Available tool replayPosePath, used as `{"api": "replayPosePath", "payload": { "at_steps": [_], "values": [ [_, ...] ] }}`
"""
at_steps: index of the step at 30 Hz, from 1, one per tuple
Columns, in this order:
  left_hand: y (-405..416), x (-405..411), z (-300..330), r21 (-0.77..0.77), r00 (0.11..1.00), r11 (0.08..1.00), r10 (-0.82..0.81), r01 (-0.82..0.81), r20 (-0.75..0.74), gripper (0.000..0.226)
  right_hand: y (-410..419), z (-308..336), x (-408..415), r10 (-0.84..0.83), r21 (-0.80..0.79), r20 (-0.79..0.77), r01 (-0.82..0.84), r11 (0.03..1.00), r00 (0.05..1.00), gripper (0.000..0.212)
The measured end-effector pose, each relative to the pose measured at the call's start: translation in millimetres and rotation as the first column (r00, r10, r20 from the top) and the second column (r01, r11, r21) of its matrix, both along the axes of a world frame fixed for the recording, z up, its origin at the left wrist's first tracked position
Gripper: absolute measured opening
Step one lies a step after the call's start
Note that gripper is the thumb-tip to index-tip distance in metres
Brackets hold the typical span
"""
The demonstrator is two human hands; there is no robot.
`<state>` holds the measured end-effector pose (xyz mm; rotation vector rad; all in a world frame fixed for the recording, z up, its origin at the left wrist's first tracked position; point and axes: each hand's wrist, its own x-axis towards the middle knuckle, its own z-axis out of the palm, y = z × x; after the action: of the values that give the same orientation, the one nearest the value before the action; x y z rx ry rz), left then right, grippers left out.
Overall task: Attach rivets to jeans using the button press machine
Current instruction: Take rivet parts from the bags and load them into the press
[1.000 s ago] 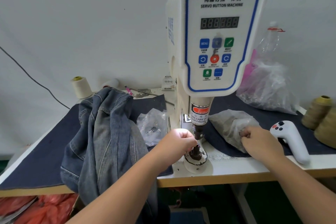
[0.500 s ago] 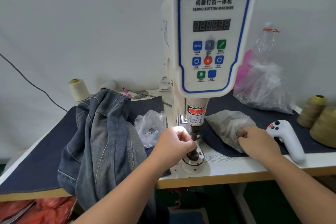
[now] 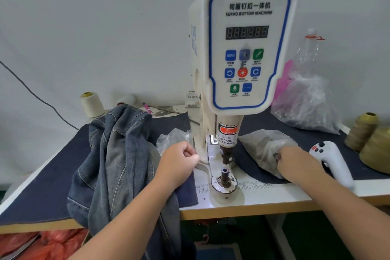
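White table (image 3: 263, 198), right hand (image 3: 295, 162) perhaps pinching rivet bag (image 3: 263, 145)

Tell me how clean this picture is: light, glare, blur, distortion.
Head view: even soft daylight, plus a bright lamp patch on the machine bed beside the left hand; wide-angle bending bows the table edge; panel lettering on the button machine sharp, small labels soft; right hand slightly soft in the plastic bag.

Plain grey wall (image 3: 95, 27) behind a white worktable (image 3: 274, 196).
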<state>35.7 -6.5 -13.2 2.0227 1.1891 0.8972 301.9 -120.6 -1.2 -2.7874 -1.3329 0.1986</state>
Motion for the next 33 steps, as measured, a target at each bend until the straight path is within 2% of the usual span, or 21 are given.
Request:
{"api": "replayPosePath", "payload": {
  "at_steps": [2,3,5,6,9,13,17,21,23,25,27,30,33],
  "values": [
    [7,-6,-5,0.057,0.997,0.996,0.068,-0.066,-0.035,0.018,5,6,-1,0.047,-0.035,0.034,-0.046,0.998,0.998,0.022],
    [9,-9,-8,0.067,0.994,0.994,0.094,-0.09,-0.053,0.018,7,11,-1,0.041,-0.103,0.027,-0.038,0.994,0.999,0.024],
    [14,-15,-19,0.041,0.991,0.992,0.124,-0.122,-0.048,0.018,11,18,-3,-0.006,-0.221,-0.007,0.004,0.975,1.0,0.029],
    [16,-17,-24,0.009,0.991,0.992,0.129,-0.128,-0.028,0.018,10,17,-3,-0.015,-0.223,-0.014,0.011,0.975,1.0,0.029],
    [21,-20,-31,-0.083,0.988,0.986,0.149,-0.145,0.041,0.017,3,14,-2,0.016,-0.047,-0.005,-0.016,0.999,1.0,0.018],
    [25,-21,-34,-0.125,0.983,0.982,0.157,-0.145,0.092,0.015,-6,7,2,0.049,0.254,0.002,-0.048,0.966,0.999,0.021],
    [25,-23,-39,-0.128,0.983,0.982,0.15,-0.136,0.11,0.015,-12,-1,-4,0.09,0.359,0.056,-0.104,0.928,0.994,0.02],
    [25,-23,-39,-0.12,0.983,0.984,0.148,-0.135,0.111,0.015,-28,0,-23,0.193,0.652,0.029,-0.165,0.74,0.981,0.017],
    [24,-22,-39,-0.115,0.983,0.984,0.148,-0.136,0.104,0.015,-34,-1,-44,0.25,0.757,-0.147,-0.054,0.651,0.957,0.015],
    [24,-22,-39,-0.116,0.982,0.983,0.154,-0.141,0.106,0.015,-37,-4,-68,0.311,0.767,-0.438,0.171,0.619,0.844,0.02],
    [24,-22,-39,-0.12,0.982,0.982,0.158,-0.145,0.101,0.015,-35,-7,-89,0.371,0.719,-0.625,0.321,0.616,0.687,0.026],
    [25,-23,-39,-0.124,0.983,0.982,0.154,-0.141,0.103,0.014,-29,-8,-114,0.426,0.638,-0.764,0.468,0.611,0.484,0.033],
    [24,-23,-40,-0.123,0.983,0.983,0.151,-0.138,0.103,0.014,-22,-8,-127,0.431,0.555,-0.831,0.576,0.6,0.352,0.026]
  ]
}}
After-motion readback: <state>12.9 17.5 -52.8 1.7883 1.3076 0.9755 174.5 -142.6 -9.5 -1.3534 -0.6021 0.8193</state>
